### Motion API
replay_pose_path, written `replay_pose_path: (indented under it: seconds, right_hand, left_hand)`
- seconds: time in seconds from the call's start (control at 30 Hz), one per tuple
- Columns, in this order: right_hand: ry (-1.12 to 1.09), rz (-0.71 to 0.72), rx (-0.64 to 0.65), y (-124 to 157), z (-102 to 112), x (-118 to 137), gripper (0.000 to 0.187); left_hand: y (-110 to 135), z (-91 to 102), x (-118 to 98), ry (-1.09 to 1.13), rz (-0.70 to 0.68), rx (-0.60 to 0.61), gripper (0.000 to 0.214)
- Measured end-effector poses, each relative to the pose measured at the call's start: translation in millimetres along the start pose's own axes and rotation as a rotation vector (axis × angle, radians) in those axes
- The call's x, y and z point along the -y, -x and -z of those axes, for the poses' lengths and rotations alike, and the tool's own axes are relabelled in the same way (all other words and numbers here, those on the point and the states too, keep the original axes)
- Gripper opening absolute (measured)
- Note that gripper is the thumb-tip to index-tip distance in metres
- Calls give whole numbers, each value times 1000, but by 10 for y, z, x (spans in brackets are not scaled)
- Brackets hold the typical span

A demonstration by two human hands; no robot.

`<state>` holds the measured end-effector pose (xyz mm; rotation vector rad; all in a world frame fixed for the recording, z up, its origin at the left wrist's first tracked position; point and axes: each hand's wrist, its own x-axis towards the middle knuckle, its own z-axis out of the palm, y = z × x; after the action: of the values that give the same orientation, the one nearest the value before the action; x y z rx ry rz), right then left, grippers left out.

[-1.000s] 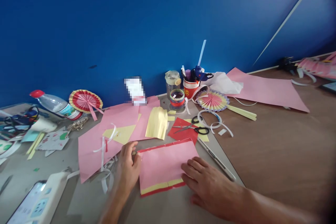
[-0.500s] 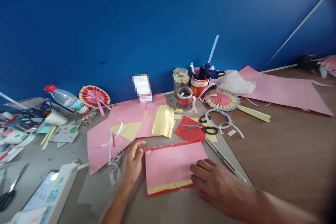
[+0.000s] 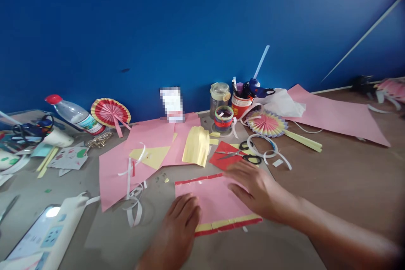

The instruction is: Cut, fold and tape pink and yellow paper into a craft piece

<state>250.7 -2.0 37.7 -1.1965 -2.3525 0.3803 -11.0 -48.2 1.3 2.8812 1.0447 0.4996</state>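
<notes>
A pink paper sheet [image 3: 215, 200] lies flat before me, with red strips along its far and near edges and a yellow strip beside the near red one. My left hand [image 3: 183, 223] rests its fingers on the sheet's left part, covering the near-left corner. Over the right side lies my right hand [image 3: 253, 185], fingers stretched towards the far red edge and thumb apart from them. It hides the far-right corner. Just behind, black-handled scissors [image 3: 232, 155] lie partly open on a red paper piece [image 3: 218, 161]. Neither hand is closed around anything.
Pleated yellow paper [image 3: 196, 145] and larger pink sheets [image 3: 117, 177] lie behind. A tape roll [image 3: 223, 120], a clear jar [image 3: 219, 95] and a red cup of tools [image 3: 240, 105] stand by the blue wall. Paper fans [image 3: 267, 123], white strips [image 3: 136, 215] and a phone [image 3: 38, 232] lie around.
My left hand has come from beside the sheet onto its left part. My right hand has moved from the near-right side up to the far edge. The view has shifted slightly.
</notes>
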Motion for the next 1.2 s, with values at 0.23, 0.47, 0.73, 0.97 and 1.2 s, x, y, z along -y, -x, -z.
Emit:
replay_pose_path:
  seconds: [0.23,0.47,0.73,0.97,1.2]
  right_hand:
    - [228,-221,50,-688,-438,-64,75]
    - [328,-78,-138,-816,-686,-68,10]
    - [265,137,-376,-752,-583,102,17]
    - [94,309,-322,-549,-448,515,15]
    - [-376,-206,-352,-365,-126,284,49]
  left_hand:
    - [-21,-16,11,96,34,-74,28]
    - [8,90,102,491,390,-239,24]
    - [-375,191,251,1648,1070,-286,45]
    - [-690,208,152,1909,1094,-539,23]
    - [-542,304,157,1793,1213,-407,29]
